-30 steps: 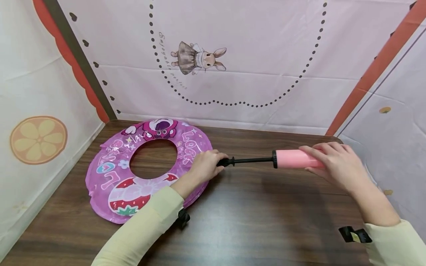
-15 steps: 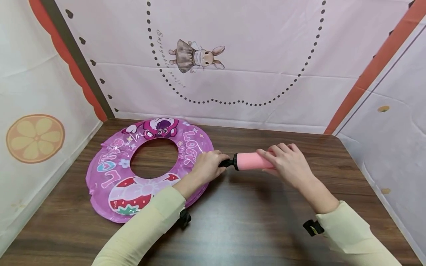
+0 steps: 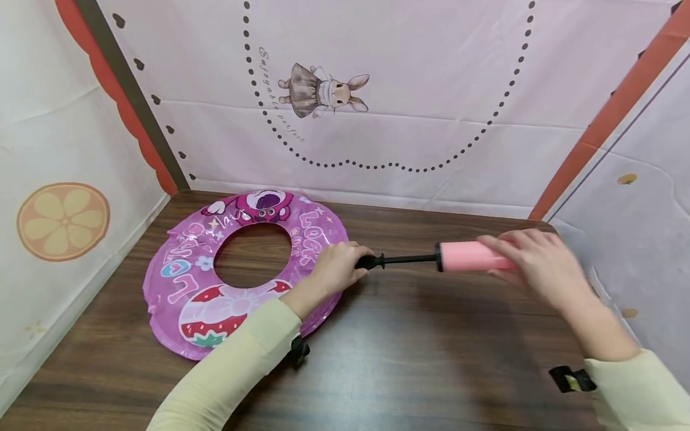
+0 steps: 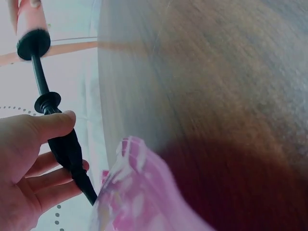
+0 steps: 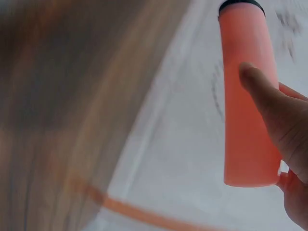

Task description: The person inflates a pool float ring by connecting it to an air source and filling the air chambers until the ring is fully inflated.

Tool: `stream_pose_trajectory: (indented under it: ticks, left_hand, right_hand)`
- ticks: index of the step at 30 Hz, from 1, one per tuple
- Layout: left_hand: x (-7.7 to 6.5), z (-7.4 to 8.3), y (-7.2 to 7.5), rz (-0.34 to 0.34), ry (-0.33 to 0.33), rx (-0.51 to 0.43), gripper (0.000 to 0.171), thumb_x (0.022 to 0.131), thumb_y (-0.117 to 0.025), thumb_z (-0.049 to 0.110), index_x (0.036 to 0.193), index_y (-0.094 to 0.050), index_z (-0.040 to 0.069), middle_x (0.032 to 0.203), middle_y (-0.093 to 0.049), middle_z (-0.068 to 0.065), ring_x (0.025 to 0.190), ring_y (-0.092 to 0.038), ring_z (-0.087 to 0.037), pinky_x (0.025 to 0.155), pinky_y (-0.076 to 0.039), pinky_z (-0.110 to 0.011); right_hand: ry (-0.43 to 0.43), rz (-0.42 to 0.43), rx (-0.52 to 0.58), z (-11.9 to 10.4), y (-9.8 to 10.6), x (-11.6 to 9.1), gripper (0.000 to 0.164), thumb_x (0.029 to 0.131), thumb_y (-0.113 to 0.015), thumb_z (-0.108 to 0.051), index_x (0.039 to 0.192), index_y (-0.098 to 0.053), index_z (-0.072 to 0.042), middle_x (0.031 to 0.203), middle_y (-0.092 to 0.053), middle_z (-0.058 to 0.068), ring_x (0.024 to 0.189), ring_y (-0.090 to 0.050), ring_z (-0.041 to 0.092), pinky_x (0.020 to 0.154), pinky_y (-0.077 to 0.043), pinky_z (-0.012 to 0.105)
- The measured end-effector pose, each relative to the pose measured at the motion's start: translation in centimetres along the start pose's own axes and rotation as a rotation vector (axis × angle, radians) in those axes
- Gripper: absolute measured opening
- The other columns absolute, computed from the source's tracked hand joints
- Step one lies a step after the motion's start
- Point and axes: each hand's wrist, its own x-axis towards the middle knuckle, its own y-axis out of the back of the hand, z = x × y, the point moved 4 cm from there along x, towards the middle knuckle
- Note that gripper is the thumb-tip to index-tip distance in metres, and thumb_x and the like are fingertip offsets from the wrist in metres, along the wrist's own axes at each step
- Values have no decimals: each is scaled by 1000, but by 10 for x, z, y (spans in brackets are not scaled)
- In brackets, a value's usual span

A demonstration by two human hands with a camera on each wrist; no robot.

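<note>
A pink hand pump (image 3: 468, 256) with a black rod (image 3: 411, 259) lies level above the table, its rod drawn out. My left hand (image 3: 336, 266) grips the black nozzle end (image 4: 66, 144), thumb on one side and fingers on the other; the nozzle tip meets the edge of the purple swim ring (image 4: 139, 197). In the right wrist view my right hand (image 5: 288, 127) wraps round the pink barrel (image 5: 248, 106), thumb along its side. The swim ring (image 3: 180, 305), printed with a bear and strawberries, lies partly filled on the table, its right side beneath my left hand.
The brown wooden table (image 3: 399, 365) is bounded by a pink printed cloth wall (image 3: 431, 72) at the back, with white cloth walls left and right. Black straps (image 3: 572, 379) sit at both sleeve cuffs.
My right hand pushed the barrel left until the rod was nearly hidden, then drew it back right, baring the rod again. My left hand stays by the ring.
</note>
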Motion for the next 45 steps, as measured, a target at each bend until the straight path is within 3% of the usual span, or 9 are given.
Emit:
stream_pose_trajectory:
  ticks: [4,9,12,24,28,32,37,42,45]
  left_hand:
    - [0,2,4,14,-5,24,36,77,-74,24,112,-66,18,97,-67,-3,76,-65,-20,62,-53,-32]
    - [0,8,4,58,-62,28,34,78,-73,23,111,-66,16,98,-67,-5,76,-65,-21,62,-53,-35]
    - [-1,10,2,88,-74,14,32,78,-73,22,109,-67,15,96,-67,-5,77,-66,-21,63,-54,-36]
    - [0,8,-1,57,-25,2,32,75,-75,24,106,-68,17,92,-67,-2,75,-64,-20,60,-52,-34]
    - [1,5,-3,11,16,2,34,75,-76,27,108,-68,20,93,-68,-1,75,-64,-19,58,-51,-33]
    - [1,2,-5,7,13,8,35,76,-75,28,109,-66,21,95,-69,-1,78,-65,-20,58,-51,-34]
    - [-2,0,-6,41,-3,27,34,77,-74,27,110,-66,21,93,-68,-2,75,-65,-20,57,-51,-33]
    - [-4,3,-5,75,-35,25,32,77,-74,25,108,-67,19,91,-68,-2,74,-64,-20,57,-51,-35]
    - [-4,7,-5,90,-56,17,32,77,-74,23,108,-67,18,92,-68,-3,75,-64,-21,58,-52,-36]
  right_hand:
    - [-28,4,-2,11,11,-5,75,85,-15,-69,119,-59,-19,95,-62,13,91,-53,38,77,-39,56]
    - [53,17,-40,-20,-7,18,52,76,-67,-48,119,-60,-18,93,-63,12,87,-56,35,67,-41,49]
    - [84,44,-66,-41,-18,33,57,64,-79,-31,116,-61,-19,91,-62,11,86,-56,33,65,-40,47]
    - [99,39,-47,-54,-31,36,60,64,-79,-39,118,-60,-21,91,-62,8,87,-56,30,67,-41,45]
    - [82,27,-10,-39,-22,23,54,84,-51,-61,120,-59,-21,92,-63,9,86,-56,31,67,-41,46]
    - [51,15,-4,-16,-8,7,71,87,-18,-67,119,-60,-20,91,-63,11,86,-56,34,67,-41,48]
    - [-21,-2,15,12,9,-12,77,84,-15,-71,118,-60,-18,93,-63,13,89,-54,37,73,-40,54]
    - [38,17,-14,-6,-3,1,72,86,-18,-68,118,-60,-19,92,-64,12,86,-55,36,67,-40,50]
    - [89,25,-52,-29,-16,18,55,84,-48,-61,118,-60,-20,92,-64,11,85,-56,34,64,-40,47]
